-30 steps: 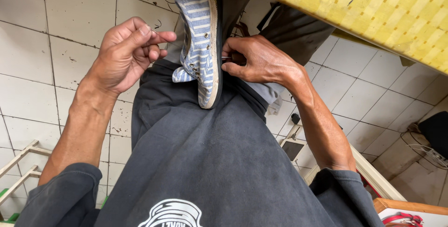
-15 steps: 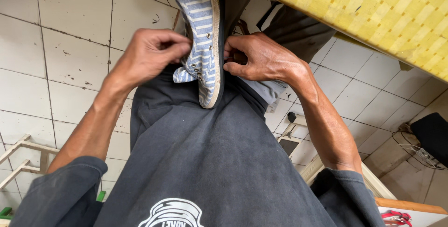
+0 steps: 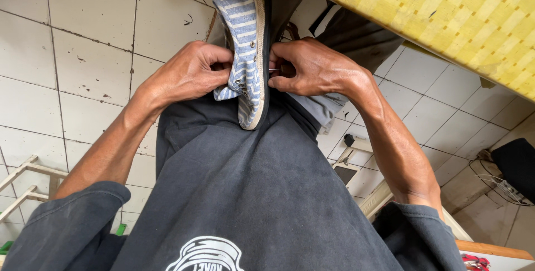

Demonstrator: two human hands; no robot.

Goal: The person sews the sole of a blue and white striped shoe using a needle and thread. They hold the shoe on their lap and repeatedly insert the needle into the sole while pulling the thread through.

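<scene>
Fingers (image 3: 220, 62) curled, pinching striped shoe (image 3: 248, 48) | left hand (image 3: 192, 73) | right hand (image 3: 315, 67) opposite.

floor (image 3: 89, 31): white square tiles, dark grout lines, scattered marks. bench (image 3: 446, 15): yellow checked surface, far right, running from the top edge down to the right edge. wooden frame (image 3: 22, 187): pale slats, near left. black object (image 3: 515, 162): right edge, with a coil of wire (image 3: 493, 179) just beside it on the floor. green item (image 3: 120, 229): small, near left, partly hidden.
</scene>
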